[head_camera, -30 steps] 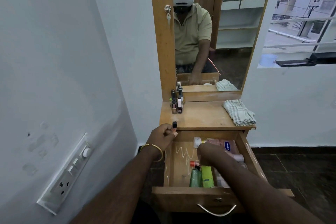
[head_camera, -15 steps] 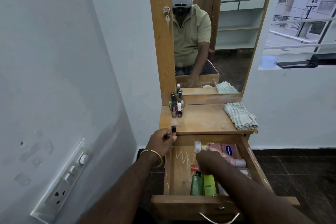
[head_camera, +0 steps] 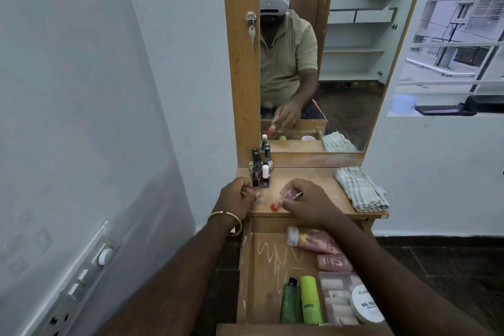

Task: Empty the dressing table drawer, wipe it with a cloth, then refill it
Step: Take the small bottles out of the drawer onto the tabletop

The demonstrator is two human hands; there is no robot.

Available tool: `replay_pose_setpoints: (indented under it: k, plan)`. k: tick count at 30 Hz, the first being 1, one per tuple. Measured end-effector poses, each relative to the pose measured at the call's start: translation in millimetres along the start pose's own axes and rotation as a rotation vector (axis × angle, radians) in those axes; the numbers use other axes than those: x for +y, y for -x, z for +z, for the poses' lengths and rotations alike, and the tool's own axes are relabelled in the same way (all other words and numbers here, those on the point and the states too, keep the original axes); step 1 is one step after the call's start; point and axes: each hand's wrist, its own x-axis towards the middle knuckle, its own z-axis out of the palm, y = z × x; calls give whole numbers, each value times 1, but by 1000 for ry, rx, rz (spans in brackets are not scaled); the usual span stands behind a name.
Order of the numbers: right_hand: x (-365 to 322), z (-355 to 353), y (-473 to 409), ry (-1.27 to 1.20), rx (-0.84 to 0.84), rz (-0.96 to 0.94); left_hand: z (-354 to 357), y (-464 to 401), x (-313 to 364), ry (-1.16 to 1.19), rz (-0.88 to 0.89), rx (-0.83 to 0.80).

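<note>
Above the open drawer (head_camera: 245, 275), both hands work at the worktop (head_camera: 305, 185): the left hand (head_camera: 236, 198) pinches a small bottle (head_camera: 255, 189) beside its fellows, the right hand (head_camera: 305, 203) grips a red-capped bottle (head_camera: 281, 200), so the drawer empties for wiping.

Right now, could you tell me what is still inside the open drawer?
Inside the drawer: pink tubes, two green bottles, a white jar. The right forearm covers its right side.

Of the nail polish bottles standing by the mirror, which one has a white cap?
The front right nail polish bottle: dark polish under a white cap. Every other bottle in the cluster has a black cap.
</note>
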Motion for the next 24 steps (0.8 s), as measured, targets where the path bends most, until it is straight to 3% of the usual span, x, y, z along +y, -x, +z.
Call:
replay_pose_setpoints:
  k: [3,11,24]
  plan:
    - [-7,7,-20,-103,122,15,3,-7,-2,-27,-13,-8]
    - [-6,33,-45,-82,239,25,9,-12,0,-65,-26,-27]
    - [15,64,-60,-104,248,21,13,-22,-11,-47,-91,60]
